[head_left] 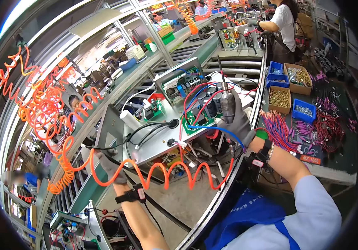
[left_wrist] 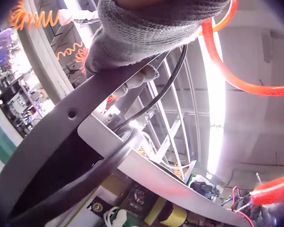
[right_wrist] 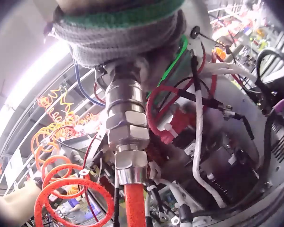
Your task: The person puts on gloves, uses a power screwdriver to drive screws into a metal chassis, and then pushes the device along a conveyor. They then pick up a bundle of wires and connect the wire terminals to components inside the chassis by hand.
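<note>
In the head view the gloved right hand (head_left: 238, 121) grips a grey air screwdriver (head_left: 228, 102), its bit pointing up and away, beside the black capacitors on a green board (head_left: 197, 121). The right wrist view has the tool's metal hose fitting (right_wrist: 128, 127) below the glove (right_wrist: 128, 47), with an orange hose (right_wrist: 135, 203) attached. The gloved left hand (head_left: 109, 166) holds the left edge of the metal chassis (head_left: 154, 143). In the left wrist view that glove (left_wrist: 132, 38) lies over a dark metal flange (left_wrist: 61, 118), fingertips curled round behind it.
A coiled orange hose (head_left: 158, 168) hangs across the front. Screw boxes (head_left: 280, 98) and wire bundles (head_left: 277, 129) lie at the right. Another chassis (head_left: 237, 41) stands farther up the roller line near a person (head_left: 285, 25). A further unit (head_left: 68, 227) sits at lower left.
</note>
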`<act>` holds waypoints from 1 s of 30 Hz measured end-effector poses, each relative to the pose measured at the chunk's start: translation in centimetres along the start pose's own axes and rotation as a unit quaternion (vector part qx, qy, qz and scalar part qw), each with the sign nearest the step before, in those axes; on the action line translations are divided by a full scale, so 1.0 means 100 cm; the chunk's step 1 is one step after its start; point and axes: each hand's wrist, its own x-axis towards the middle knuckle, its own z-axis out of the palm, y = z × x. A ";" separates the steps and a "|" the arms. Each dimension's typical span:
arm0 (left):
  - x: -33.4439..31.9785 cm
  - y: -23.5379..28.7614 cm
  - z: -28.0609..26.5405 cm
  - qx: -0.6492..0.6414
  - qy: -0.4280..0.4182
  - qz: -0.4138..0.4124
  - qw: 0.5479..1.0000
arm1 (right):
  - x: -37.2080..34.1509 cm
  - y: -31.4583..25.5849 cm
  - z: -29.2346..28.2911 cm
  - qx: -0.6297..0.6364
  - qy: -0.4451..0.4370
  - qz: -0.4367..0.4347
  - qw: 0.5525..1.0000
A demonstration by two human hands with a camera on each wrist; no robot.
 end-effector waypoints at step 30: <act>-0.319 0.149 -0.024 -0.322 -0.295 -0.316 0.842 | -0.259 -0.071 -0.076 0.240 -0.097 0.169 0.951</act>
